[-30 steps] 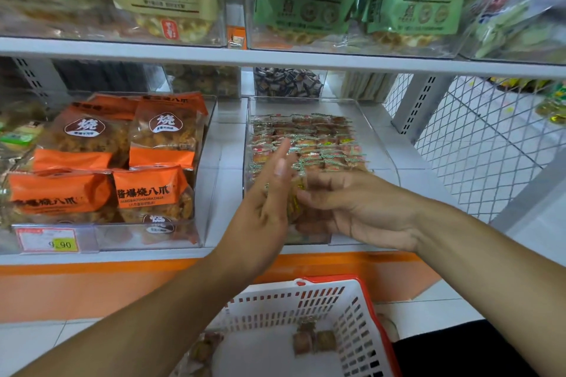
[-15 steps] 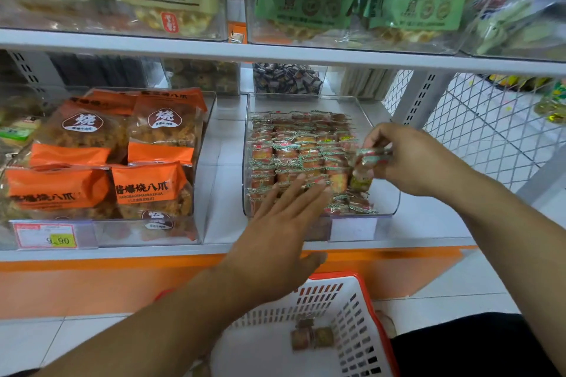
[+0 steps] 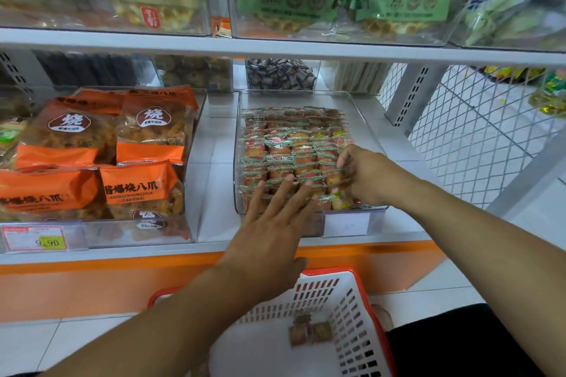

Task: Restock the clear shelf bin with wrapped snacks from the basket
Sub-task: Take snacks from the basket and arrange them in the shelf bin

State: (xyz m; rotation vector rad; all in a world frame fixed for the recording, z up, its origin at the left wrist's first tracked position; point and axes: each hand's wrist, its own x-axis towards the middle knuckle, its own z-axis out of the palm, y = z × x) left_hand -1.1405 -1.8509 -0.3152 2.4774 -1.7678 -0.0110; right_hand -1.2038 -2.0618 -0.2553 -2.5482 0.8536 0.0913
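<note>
The clear shelf bin (image 3: 364,110) stands on the lower shelf, filled with rows of small wrapped snacks (image 3: 288,147) in red and green wrappers. My left hand (image 3: 275,223) lies flat with fingers spread, its fingertips resting on the front rows of snacks. My right hand (image 3: 366,174) is at the bin's right side, its fingers curled and pinching wrapped snacks in the right-hand column. Below, the white basket with a red rim (image 3: 361,315) sits on the floor with three wrapped snacks (image 3: 309,330) left inside.
A clear bin of orange snack bags (image 3: 101,156) stands to the left with a price tag (image 3: 36,239). The upper shelf (image 3: 275,49) overhangs with bagged goods. A white wire mesh panel (image 3: 477,131) closes the right side. Dark wrapped candies (image 3: 278,73) sit behind the bin.
My right hand came down from the bin's right edge onto the right-hand column of snacks. My left hand turned from edge-on to flat and stays spread over the front rows.
</note>
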